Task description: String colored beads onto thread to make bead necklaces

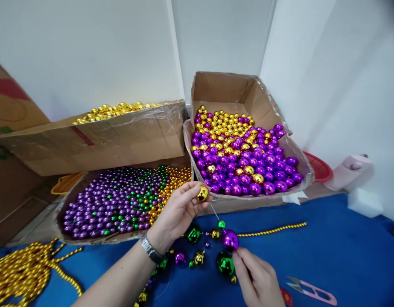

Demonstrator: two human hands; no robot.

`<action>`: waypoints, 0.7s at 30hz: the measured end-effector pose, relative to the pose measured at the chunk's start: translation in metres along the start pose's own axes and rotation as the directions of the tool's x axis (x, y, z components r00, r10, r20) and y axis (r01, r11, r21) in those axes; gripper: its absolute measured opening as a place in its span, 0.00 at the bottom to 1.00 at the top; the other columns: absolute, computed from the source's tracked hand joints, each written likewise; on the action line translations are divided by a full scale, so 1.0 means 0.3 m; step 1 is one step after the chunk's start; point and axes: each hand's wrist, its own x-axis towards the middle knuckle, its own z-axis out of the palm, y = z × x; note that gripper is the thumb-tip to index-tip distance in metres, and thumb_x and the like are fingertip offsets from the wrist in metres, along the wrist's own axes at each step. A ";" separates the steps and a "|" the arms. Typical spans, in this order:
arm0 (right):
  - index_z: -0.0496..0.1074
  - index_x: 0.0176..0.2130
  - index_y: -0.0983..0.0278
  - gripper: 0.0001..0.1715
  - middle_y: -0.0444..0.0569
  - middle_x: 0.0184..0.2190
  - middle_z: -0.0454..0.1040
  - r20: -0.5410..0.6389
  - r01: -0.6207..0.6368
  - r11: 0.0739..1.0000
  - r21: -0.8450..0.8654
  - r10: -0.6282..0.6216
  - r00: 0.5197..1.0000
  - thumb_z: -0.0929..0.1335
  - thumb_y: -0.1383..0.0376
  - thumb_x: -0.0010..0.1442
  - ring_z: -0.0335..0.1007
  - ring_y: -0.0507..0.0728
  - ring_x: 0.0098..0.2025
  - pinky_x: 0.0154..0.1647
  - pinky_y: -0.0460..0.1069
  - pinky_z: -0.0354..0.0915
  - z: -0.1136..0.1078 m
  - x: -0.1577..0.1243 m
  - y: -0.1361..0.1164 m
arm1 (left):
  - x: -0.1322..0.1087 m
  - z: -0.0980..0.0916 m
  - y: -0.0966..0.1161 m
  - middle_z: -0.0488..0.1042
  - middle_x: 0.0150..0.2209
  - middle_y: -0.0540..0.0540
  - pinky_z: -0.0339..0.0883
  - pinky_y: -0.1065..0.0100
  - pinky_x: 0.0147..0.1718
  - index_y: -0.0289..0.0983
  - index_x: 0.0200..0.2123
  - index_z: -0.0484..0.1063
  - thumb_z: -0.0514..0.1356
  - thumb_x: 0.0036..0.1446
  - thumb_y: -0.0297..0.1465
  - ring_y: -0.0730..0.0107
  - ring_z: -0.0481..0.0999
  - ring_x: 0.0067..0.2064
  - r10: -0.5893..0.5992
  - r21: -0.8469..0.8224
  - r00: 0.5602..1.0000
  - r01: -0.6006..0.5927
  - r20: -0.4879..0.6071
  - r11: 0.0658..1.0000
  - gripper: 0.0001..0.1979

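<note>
My left hand (177, 213) pinches a shiny gold bead (202, 193) in its fingertips, in front of the boxes. A thin thread (213, 210) runs from that bead down to a small green bead (221, 224) and a large purple bead (230, 240). My right hand (258, 279), fingers closed, holds the thread just under the purple bead. Loose green, gold and purple beads (199, 256) lie on the blue cloth (327, 256) below both hands. A metal watch sits on my left wrist.
A low box of purple, green and gold beads (120, 200) stands at left, a box of gold beads (116, 111) behind it, a box of purple and gold beads (241, 157) at centre right. Gold bead strings (21, 268) lie at left, another (273, 230) at right. Pink thread snips (312, 290) rest at bottom right.
</note>
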 end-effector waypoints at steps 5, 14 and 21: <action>0.67 0.35 0.62 0.10 0.43 0.22 0.68 0.074 0.112 0.991 -0.066 -0.107 0.991 0.59 0.68 0.65 0.65 0.51 0.22 0.25 0.44 0.56 0.011 -0.003 0.005 | -0.039 -0.023 -0.026 0.73 0.41 0.42 0.72 0.70 0.36 0.33 0.39 0.68 0.59 0.57 0.30 0.64 0.77 0.38 -0.028 -0.078 0.995 0.021 -0.090 0.997 0.08; 0.65 0.34 0.62 0.09 0.43 0.22 0.67 0.100 0.117 0.989 -0.087 -0.109 0.989 0.59 0.68 0.65 0.64 0.51 0.23 0.26 0.44 0.56 0.015 -0.020 0.013 | -0.070 -0.037 -0.034 0.73 0.40 0.43 0.72 0.67 0.41 0.33 0.40 0.68 0.58 0.58 0.29 0.66 0.76 0.40 0.004 -0.086 0.998 -0.010 -0.067 0.996 0.07; 0.64 0.31 0.62 0.10 0.44 0.21 0.67 0.098 0.163 0.976 -0.146 -0.150 0.984 0.59 0.70 0.64 0.64 0.51 0.21 0.25 0.44 0.57 0.010 -0.017 0.003 | -0.084 -0.040 -0.037 0.74 0.43 0.41 0.71 0.64 0.42 0.34 0.41 0.68 0.59 0.57 0.31 0.65 0.77 0.40 0.014 -0.056 0.997 -0.019 -0.081 0.998 0.09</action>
